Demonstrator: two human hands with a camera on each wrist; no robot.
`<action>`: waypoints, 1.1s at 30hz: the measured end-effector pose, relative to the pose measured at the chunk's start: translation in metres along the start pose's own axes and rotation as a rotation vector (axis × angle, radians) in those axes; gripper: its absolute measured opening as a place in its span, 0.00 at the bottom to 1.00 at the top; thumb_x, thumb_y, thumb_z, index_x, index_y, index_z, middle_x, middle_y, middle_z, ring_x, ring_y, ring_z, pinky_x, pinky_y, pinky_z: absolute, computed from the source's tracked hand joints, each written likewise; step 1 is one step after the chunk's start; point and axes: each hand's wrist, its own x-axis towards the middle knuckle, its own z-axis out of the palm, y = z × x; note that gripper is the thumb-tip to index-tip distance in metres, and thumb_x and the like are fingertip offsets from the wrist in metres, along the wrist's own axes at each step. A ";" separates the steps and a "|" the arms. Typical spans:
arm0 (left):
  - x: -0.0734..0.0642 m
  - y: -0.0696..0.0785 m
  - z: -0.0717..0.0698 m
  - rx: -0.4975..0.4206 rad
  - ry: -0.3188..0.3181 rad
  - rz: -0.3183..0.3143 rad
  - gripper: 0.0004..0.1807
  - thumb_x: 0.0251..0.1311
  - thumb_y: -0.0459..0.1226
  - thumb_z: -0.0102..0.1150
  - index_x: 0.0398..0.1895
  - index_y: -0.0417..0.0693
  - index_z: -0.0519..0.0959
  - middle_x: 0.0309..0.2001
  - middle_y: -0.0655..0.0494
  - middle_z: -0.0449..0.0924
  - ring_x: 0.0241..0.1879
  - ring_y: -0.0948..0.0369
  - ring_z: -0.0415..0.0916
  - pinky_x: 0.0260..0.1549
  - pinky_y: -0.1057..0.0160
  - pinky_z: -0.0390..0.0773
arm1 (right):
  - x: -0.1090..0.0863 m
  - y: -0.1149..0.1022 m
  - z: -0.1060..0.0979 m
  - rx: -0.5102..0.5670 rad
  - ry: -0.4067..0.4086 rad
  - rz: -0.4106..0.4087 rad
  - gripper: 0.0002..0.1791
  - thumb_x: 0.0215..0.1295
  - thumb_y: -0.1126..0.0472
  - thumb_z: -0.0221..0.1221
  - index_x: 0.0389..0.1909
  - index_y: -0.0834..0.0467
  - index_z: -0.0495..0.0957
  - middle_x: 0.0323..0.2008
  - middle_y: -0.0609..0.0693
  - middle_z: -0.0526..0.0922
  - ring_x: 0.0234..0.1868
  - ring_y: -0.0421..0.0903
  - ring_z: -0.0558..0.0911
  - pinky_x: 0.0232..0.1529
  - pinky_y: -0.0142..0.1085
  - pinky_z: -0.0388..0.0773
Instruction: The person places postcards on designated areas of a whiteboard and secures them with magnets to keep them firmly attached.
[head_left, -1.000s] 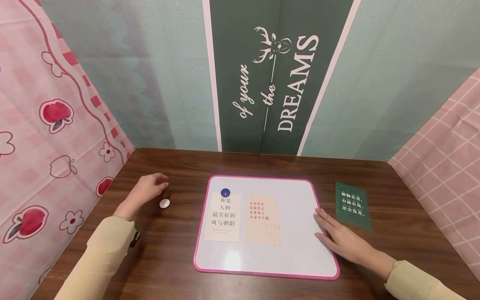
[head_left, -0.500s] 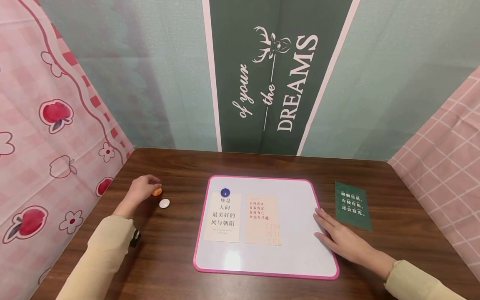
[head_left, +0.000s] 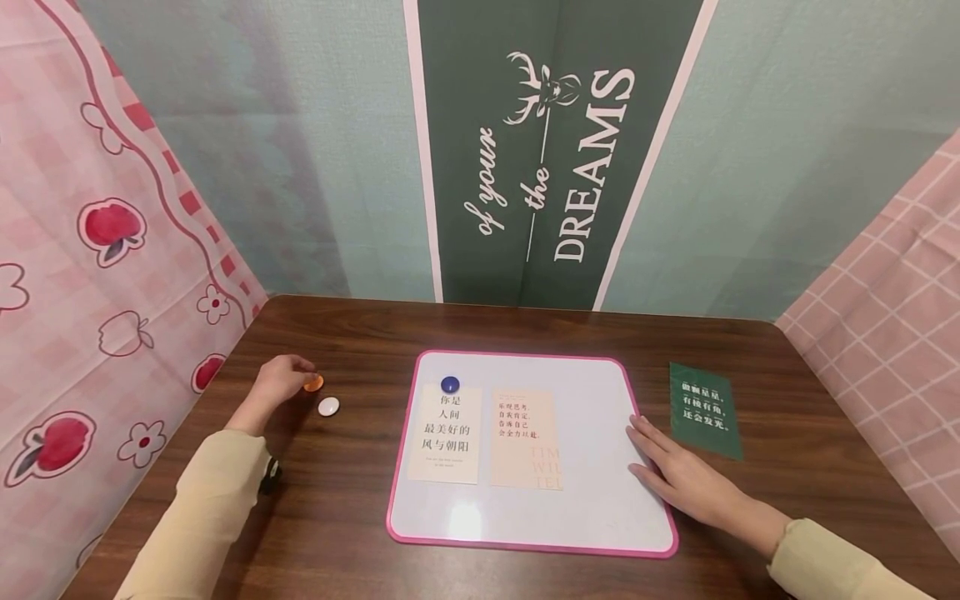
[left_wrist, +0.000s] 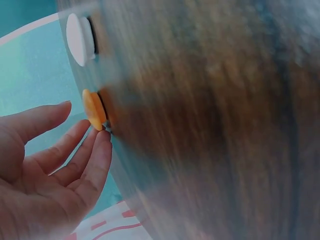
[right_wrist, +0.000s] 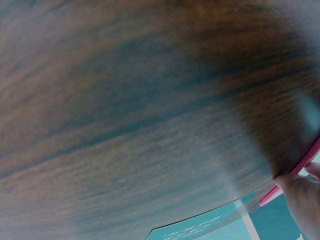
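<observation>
In the head view, my left hand (head_left: 281, 378) is at a round orange magnet (head_left: 313, 382) on the table's left side. The left wrist view shows its fingertips touching the edge of the orange magnet (left_wrist: 95, 109), with the thumb apart from it. Close by lies a round white magnet (head_left: 328, 406). My right hand (head_left: 686, 479) rests with extended fingers on the right edge of a pink-framed whiteboard (head_left: 600, 500). On the board lie a cream card (head_left: 444, 458) with a blue magnet (head_left: 450, 384) at its top and a peach card (head_left: 525, 450).
A green card (head_left: 705, 410) with white writing lies on the brown wooden table (head_left: 337, 517), right of the whiteboard. A teal and green cloth (head_left: 337, 167) hangs behind the table. Patterned pink cloths stand at both sides.
My left hand has moved slightly left and down to the orange magnet, which was hidden a second ago and now shows. My right hand stays on the board's edge.
</observation>
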 end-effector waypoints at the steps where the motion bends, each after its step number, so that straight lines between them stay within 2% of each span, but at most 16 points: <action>1: 0.000 0.000 0.000 -0.004 0.001 -0.004 0.18 0.64 0.33 0.57 0.49 0.23 0.78 0.47 0.26 0.81 0.45 0.39 0.78 0.52 0.43 0.77 | 0.000 0.000 0.000 -0.004 0.002 0.001 0.34 0.70 0.51 0.62 0.70 0.66 0.69 0.72 0.67 0.67 0.68 0.66 0.74 0.60 0.56 0.77; 11: 0.002 -0.002 0.003 -0.018 0.002 -0.022 0.16 0.61 0.30 0.59 0.45 0.22 0.78 0.40 0.29 0.82 0.38 0.43 0.81 0.43 0.50 0.80 | 0.000 0.000 0.000 0.011 -0.010 0.003 0.34 0.70 0.51 0.62 0.71 0.66 0.68 0.73 0.67 0.66 0.69 0.65 0.74 0.60 0.56 0.77; 23: 0.002 -0.002 -0.001 -0.004 -0.013 -0.034 0.14 0.58 0.33 0.64 0.39 0.26 0.82 0.38 0.32 0.82 0.40 0.44 0.77 0.45 0.49 0.77 | 0.000 0.000 -0.001 0.008 -0.018 0.014 0.35 0.70 0.51 0.62 0.71 0.65 0.68 0.73 0.67 0.66 0.69 0.66 0.74 0.61 0.56 0.76; 33: 0.001 -0.001 -0.003 -0.026 -0.016 -0.054 0.14 0.62 0.33 0.64 0.40 0.25 0.83 0.39 0.32 0.85 0.42 0.43 0.77 0.45 0.49 0.78 | 0.000 0.000 -0.001 0.013 -0.020 0.014 0.35 0.70 0.51 0.62 0.71 0.66 0.68 0.73 0.67 0.66 0.69 0.65 0.74 0.61 0.56 0.77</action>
